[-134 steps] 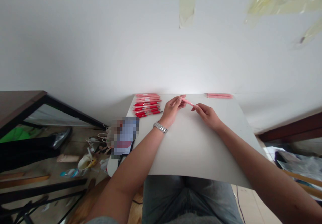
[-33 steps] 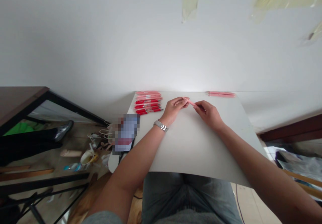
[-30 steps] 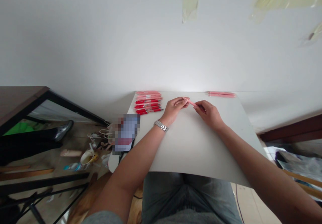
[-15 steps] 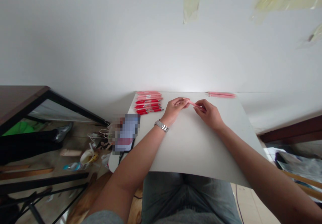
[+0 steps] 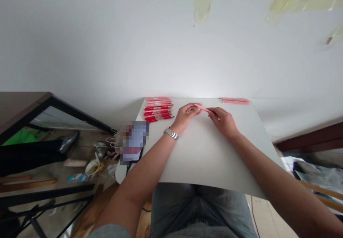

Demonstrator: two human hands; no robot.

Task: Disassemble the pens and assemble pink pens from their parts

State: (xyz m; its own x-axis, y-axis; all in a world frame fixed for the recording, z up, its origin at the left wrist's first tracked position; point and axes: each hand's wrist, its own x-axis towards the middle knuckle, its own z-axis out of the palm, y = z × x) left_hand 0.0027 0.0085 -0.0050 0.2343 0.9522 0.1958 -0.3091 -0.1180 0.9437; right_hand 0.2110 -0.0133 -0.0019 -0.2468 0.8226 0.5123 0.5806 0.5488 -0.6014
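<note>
While a slim pink pen (image 5: 205,109) is held crosswise between the two hands above a white board (image 5: 214,159), the lower end of the pen is clenched by the fingertips (image 5: 211,111) of the right hand (image 5: 222,122), and the upper end is laid against the curled fingers (image 5: 194,110) of the left hand (image 5: 186,115). Whether that end is firmly gripped by the left hand cannot be told from this view, as the contact is small and partly hidden. A steel wristwatch (image 5: 171,133) is worn on the left wrist. The pen is kept clear of the board, at its far half and near the far edge. Beyond the left hand, a closely ranked group of pink and red pens (image 5: 157,109) is laid on the board, with red barrels prominent in its nearer rows. Beyond the right hand, a much thinner stack of pink pens (image 5: 235,101) is placed along the far edge. As far as can be judged, most of the pens in view are gathered in the left group, fewer are in the right stack, and only one is in hand. A pixelated object (image 5: 135,141) is seen at the left edge of the board, and a cup (image 5: 93,167) is seen on the floor below.
</note>
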